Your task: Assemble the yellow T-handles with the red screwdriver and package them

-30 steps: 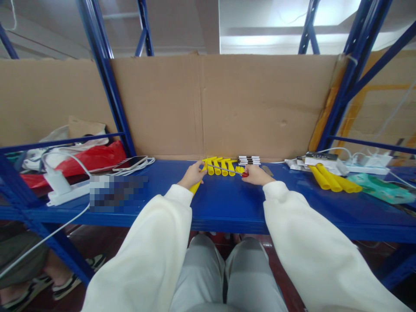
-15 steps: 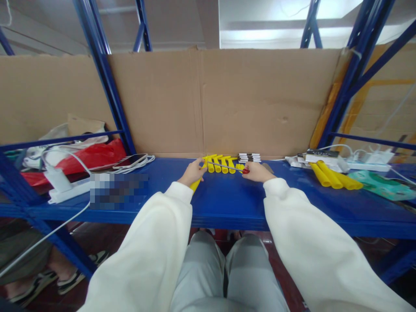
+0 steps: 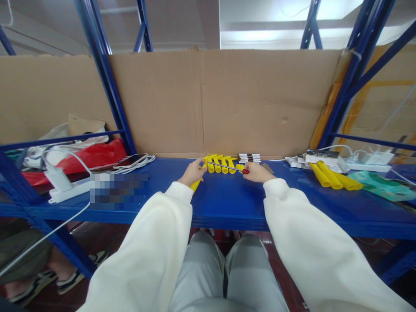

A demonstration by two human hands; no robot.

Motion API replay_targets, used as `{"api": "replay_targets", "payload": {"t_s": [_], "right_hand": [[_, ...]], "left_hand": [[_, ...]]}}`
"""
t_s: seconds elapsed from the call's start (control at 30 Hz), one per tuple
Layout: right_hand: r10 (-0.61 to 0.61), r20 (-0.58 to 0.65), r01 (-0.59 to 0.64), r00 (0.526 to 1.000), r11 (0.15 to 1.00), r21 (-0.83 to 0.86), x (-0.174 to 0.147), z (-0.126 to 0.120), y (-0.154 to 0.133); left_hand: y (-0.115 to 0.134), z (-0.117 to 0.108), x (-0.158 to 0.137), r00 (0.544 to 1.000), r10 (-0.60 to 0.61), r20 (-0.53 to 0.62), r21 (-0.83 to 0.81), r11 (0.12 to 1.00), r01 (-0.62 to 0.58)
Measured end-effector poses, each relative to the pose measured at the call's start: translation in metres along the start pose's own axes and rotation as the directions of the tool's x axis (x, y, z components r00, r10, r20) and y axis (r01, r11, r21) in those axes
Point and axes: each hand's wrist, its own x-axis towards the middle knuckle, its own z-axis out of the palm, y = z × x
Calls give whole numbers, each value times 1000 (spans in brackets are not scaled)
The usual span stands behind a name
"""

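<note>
My left hand (image 3: 193, 171) is closed around a yellow tube-shaped piece (image 3: 195, 185), whose lower end sticks out below the palm. In my right hand (image 3: 256, 172) is a screwdriver, gripped by its red handle (image 3: 246, 171). The thin metal shaft (image 3: 227, 167) points left, and its tip meets the upper part of the held yellow piece; the exact contact is too small to make out. Behind the shaft, several similar yellow pieces (image 3: 222, 169) lie in a row. Small yellow parts (image 3: 239, 167) sit beside my right fingers.
White-and-black sticks (image 3: 249, 157) are stacked at the back against the cardboard (image 3: 260, 104). More yellow tubes (image 3: 328, 175) and a green packet (image 3: 381, 185) lie right. A phone (image 3: 130, 161), cables and a power strip (image 3: 73, 190) occupy the left. Someone's legs (image 3: 26, 255) show lower left.
</note>
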Motion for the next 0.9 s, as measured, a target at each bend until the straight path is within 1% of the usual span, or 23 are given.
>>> {"api": "replay_targets", "payload": {"t_s": [0.13,0.23,0.3,0.43,0.53,0.7,0.9], "right_hand": [[14,9,-13,1000,999,-29,0,-3,-1],[-18,-9,18,1000,998,-55,-1,-1,-2],[-33,-15,32,999,998,-52,0,1,-1],[-19,-16,19,1000,1000,-12,2,5,1],[-8,-4,8,1000,1000,7,2,1,1],[27,-18,-27,999,999,-31,-3,-4,-4],[1,3,-1,1000,1000,-5,-1,3,-3]], "left_hand": [[1,0,0,1000,-9,6,-2,1000,9],[0,0,0,1000,-1,-5,8,1000,1],[0,0,0,1000,4,-14,16,1000,-4],[-1,0,0,1000,4,-9,20,1000,-4],[-1,0,0,1000,9,-5,19,1000,-9],[1,0,0,1000,0,1,22,1000,0],[-1,0,1,1000,1,-8,12,1000,-1]]}}
